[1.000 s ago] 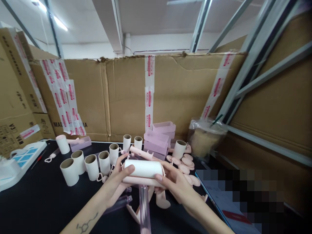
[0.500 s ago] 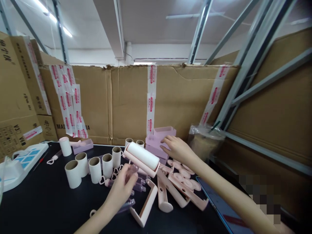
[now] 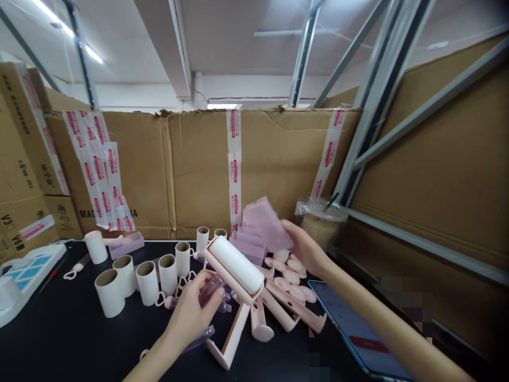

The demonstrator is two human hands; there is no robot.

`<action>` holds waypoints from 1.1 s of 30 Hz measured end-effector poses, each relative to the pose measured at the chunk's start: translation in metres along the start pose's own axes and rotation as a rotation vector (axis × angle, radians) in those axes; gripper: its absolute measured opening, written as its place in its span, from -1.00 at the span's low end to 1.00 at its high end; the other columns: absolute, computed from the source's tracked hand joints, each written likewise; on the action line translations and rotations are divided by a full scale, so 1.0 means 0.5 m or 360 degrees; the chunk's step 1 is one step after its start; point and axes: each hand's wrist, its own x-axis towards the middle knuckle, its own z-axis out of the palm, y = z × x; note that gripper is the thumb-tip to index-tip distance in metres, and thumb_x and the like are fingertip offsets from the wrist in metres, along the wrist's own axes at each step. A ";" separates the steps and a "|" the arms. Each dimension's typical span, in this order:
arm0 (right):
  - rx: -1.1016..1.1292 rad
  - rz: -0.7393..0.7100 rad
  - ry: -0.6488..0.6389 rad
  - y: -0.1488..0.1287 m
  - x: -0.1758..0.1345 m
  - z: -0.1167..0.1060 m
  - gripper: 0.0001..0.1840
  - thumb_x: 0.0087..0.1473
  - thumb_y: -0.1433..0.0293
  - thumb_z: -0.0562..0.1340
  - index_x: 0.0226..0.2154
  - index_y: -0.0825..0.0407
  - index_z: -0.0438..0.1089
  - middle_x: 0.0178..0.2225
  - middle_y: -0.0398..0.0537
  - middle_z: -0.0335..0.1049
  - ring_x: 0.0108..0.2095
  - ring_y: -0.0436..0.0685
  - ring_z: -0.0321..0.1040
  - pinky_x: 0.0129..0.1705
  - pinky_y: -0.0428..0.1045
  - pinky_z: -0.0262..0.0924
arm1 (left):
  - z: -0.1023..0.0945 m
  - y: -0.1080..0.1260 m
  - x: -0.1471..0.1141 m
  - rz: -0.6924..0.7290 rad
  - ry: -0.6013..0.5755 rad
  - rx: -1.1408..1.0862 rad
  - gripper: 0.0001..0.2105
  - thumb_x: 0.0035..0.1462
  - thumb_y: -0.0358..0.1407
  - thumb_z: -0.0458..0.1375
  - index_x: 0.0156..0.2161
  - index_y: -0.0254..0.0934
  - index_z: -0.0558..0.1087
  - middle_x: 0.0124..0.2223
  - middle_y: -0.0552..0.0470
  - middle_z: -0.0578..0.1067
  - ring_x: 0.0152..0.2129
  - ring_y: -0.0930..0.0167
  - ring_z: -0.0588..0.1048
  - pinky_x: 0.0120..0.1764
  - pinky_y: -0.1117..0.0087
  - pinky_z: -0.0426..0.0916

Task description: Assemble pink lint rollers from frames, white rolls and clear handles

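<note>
My left hand is closed around the translucent purple handle of a lint roller, whose white paper roll sits in a pink frame and tilts down to the right. At the back, my right hand grips a translucent purple plastic cover by its right side, tilted above other purple covers. Beneath the roller lie several pink frame pieces and, partly hidden by my left hand, more handles with heart-shaped loops. Round pink caps are heaped below my right hand.
White paper rolls stand at left. Behind them is a purple cover with a pink-topped roll beside it. A power strip lies at far left, a phone at right. A bagged drink cup stands near the cardboard wall.
My right hand has taken hold of a purple cover from the stack and lifted it, tilting it. The left hand still holds the lint roller. The whole view has shifted slightly.
</note>
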 end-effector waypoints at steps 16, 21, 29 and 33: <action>0.1153 0.0493 -0.0108 -0.016 -0.144 0.090 -0.49 -0.08 -0.01 0.22 -0.22 0.02 0.48 -0.07 0.06 0.44 -0.04 0.34 0.31 0.00 0.16 0.19 | -0.003 -0.022 0.006 -0.0001 -0.0178 0.0177 -0.81 0.14 -0.24 0.06 -0.19 -0.30 0.36 -0.35 0.02 0.44 -0.44 0.40 0.38 -0.36 0.45 0.27; 0.0926 0.0285 -0.0173 -0.030 -0.152 0.101 -0.35 -0.05 0.02 0.23 0.05 -0.02 0.28 0.11 0.10 0.27 0.10 0.31 0.19 0.10 0.16 0.11 | -0.011 -0.021 0.012 -0.0100 -0.0204 0.0282 -0.72 0.14 -0.20 0.05 -0.11 -0.33 0.40 -0.48 0.10 0.31 -0.56 0.46 0.26 -0.47 0.47 0.16; 0.0807 0.0248 -0.0109 -0.012 -0.156 0.097 -0.28 -0.01 0.08 0.24 0.15 -0.03 0.10 0.07 0.16 0.30 0.05 0.30 0.26 0.01 0.16 0.22 | -0.027 -0.002 0.010 -0.0122 -0.0279 0.0423 -0.70 0.11 -0.18 0.08 -0.11 -0.30 0.45 -0.41 0.04 0.42 -0.50 0.41 0.34 -0.42 0.46 0.22; 0.0858 0.0240 -0.0142 -0.016 -0.151 0.091 -0.32 -0.05 0.05 0.25 0.08 -0.01 0.19 0.10 0.17 0.27 0.07 0.31 0.24 0.04 0.14 0.19 | -0.036 0.001 0.008 -0.0108 -0.0421 0.0395 -0.70 0.10 -0.19 0.08 -0.11 -0.28 0.46 -0.32 0.01 0.50 -0.46 0.40 0.40 -0.37 0.46 0.28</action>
